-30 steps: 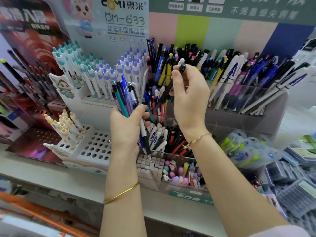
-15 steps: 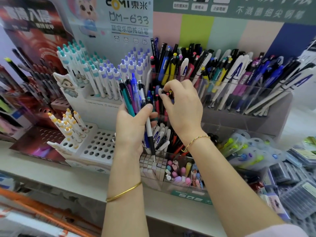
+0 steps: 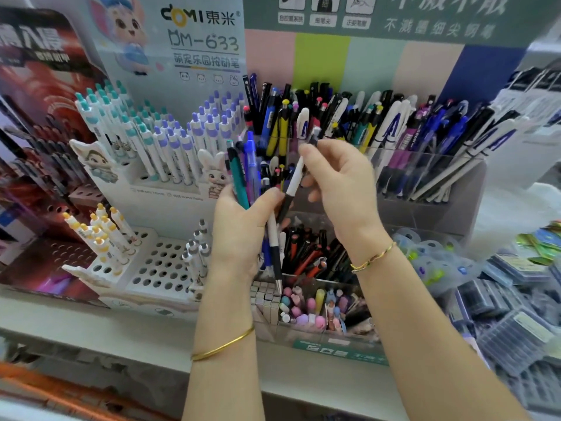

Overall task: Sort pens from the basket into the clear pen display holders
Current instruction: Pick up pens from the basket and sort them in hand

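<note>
The white pen with the black lower half [image 3: 294, 181] is up in the air, tilted, right in front of the clear pen display holder [image 3: 455, 205]. The right hand [image 3: 343, 189] has it pinched near the top end, so that grip is clenched on the pen. Its dark end sits just beside the thumb of the left hand [image 3: 239, 235], whose grip is wrapped round a bunch of pens [image 3: 241, 177] (teal, blue, one white pointing tip-down), and behind all that the holder's compartments are crammed full, with a white stand with holes [image 3: 158, 268] to the left, all on a shelf [image 3: 91, 329].
</note>
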The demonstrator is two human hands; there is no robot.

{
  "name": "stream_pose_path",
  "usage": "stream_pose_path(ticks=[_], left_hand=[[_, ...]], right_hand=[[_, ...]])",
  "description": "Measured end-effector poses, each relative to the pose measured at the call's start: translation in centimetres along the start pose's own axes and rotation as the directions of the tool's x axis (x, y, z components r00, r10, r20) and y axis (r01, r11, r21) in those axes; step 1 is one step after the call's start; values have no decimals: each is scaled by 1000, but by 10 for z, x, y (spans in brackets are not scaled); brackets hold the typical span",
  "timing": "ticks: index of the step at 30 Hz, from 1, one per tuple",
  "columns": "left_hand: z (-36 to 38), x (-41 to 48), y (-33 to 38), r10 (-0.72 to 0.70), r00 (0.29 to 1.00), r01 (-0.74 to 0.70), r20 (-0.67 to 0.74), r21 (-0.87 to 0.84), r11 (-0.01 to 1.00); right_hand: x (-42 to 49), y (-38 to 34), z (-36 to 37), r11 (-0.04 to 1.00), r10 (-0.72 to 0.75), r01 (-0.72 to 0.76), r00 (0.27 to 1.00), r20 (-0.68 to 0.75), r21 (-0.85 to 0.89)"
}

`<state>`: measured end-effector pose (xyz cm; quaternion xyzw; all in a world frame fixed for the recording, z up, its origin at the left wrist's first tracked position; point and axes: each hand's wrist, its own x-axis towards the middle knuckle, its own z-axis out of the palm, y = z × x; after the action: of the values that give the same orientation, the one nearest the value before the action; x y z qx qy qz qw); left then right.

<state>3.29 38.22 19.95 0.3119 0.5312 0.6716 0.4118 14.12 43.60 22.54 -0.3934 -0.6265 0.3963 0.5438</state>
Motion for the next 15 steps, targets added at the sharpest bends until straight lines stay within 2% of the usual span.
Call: stream_pose_path(ticks=[3,7,15], left_hand=[[-3,4,-3,1,989,-6,-146,-38,999],[-10,5,-3,40,973,-46,-229,-21,999],[-14,3,0,60,973,-63,-225,-6,998]], right_hand=[[3,2,-4,995,-97,95,988,-119,-17],[2,5,6,968,-225,201,960,-167,-150],[2,19,31,853,-312,292,950,27,-432]])
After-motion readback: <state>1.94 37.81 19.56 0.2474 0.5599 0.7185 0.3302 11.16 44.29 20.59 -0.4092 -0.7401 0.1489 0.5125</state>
